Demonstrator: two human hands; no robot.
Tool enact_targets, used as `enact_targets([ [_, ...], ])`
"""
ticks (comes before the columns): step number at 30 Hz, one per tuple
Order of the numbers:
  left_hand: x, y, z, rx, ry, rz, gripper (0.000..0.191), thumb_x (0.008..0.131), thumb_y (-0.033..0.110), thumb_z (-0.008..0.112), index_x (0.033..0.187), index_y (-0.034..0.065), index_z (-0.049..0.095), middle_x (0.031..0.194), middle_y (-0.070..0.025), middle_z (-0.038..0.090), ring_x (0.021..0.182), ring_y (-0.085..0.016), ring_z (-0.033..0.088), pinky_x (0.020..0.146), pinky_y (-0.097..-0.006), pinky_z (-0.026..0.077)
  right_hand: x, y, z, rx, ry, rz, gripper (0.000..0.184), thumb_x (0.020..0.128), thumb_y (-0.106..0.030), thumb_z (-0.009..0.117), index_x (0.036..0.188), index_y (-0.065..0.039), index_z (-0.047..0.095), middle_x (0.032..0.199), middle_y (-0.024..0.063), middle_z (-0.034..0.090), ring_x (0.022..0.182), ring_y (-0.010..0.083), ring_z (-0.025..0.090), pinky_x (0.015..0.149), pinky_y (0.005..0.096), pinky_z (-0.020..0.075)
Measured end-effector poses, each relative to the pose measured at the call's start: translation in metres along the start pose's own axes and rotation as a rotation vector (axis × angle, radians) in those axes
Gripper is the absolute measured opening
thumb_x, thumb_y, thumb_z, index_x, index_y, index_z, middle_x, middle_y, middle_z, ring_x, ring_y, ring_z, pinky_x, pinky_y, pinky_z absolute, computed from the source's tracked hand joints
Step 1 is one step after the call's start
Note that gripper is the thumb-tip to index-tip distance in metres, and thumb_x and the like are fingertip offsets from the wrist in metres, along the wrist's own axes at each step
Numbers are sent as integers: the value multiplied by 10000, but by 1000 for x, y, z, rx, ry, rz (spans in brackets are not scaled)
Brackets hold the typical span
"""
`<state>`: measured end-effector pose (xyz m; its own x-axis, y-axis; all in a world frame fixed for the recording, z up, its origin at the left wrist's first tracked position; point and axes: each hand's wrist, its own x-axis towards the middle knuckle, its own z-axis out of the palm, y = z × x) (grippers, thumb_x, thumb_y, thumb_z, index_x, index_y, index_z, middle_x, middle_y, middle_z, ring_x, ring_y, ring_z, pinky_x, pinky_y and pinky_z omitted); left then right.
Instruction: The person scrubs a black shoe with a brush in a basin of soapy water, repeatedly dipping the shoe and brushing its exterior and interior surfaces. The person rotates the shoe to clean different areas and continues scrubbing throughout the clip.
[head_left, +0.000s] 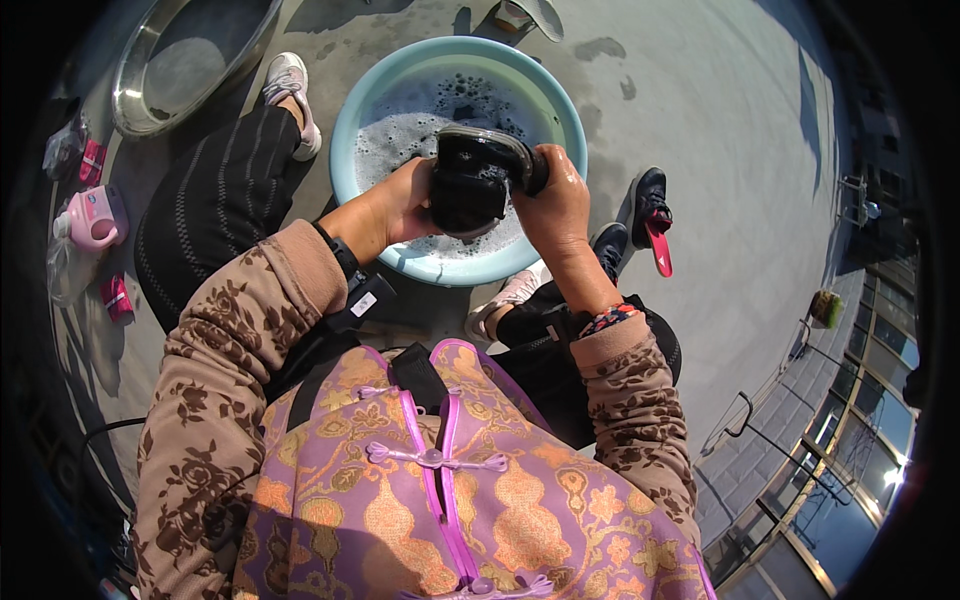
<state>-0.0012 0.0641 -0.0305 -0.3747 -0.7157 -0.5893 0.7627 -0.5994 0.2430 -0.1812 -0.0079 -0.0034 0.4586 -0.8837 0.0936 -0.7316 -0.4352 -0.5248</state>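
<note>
A wet black shoe is held in both hands above a light blue plastic basin. My left hand grips it from the left side, its fingers partly hidden behind the shoe. On the right, my right hand is wet and closed around the shoe's other end. Soapy water with white foam and bubbles fills the basin below. Something dark shows through the foam just beyond the shoe; what it is cannot be told.
A large metal basin stands at the upper left. Beside it on the concrete are a pink detergent bottle and pink packets. Dark sneakers with a red insole lie right of the blue basin. Another shoe is at the top.
</note>
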Motion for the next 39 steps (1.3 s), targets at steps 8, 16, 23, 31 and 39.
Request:
enact_targets([
  [8,8,7,-4,38,80,66,336,994,275,378,1168,70,580,1074,-100,647,934,-207,663,804,-390,570,4,1,-1,-2,-15,-7,392,655,-81,711,1002,-52,531,924,178,617,893,381,593,769,433,476],
  [16,33,76,-40,120,233,619,321,883,4,511,1203,-12,492,1065,-111,613,950,-190,603,848,-314,486,-7,13,-27,1250,-769,747,460,797,-86,556,1225,69,488,1082,171,619,935,239,640,875,339,505],
  [23,17,99,-44,1312,918,894,541,867,42,514,1393,37,389,1009,-66,615,861,-197,603,777,-280,486,-22,4,-28,1603,-824,924,327,852,-144,538,1137,14,564,969,124,671,850,235,678,715,389,562],
  [31,-39,58,6,263,-189,404,477,887,69,559,1329,47,381,979,-55,616,699,-63,557,613,-189,470,-4,19,-21,1731,-470,958,404,869,-177,526,1228,6,489,1141,176,615,1043,291,609,879,484,497],
  [39,-50,-2,1,1230,196,587,467,824,64,527,1291,38,502,933,-37,581,706,-109,575,619,-239,480,-5,26,-12,1789,-547,837,445,935,-472,508,1228,-138,527,1105,63,637,977,238,635,760,470,533],
])
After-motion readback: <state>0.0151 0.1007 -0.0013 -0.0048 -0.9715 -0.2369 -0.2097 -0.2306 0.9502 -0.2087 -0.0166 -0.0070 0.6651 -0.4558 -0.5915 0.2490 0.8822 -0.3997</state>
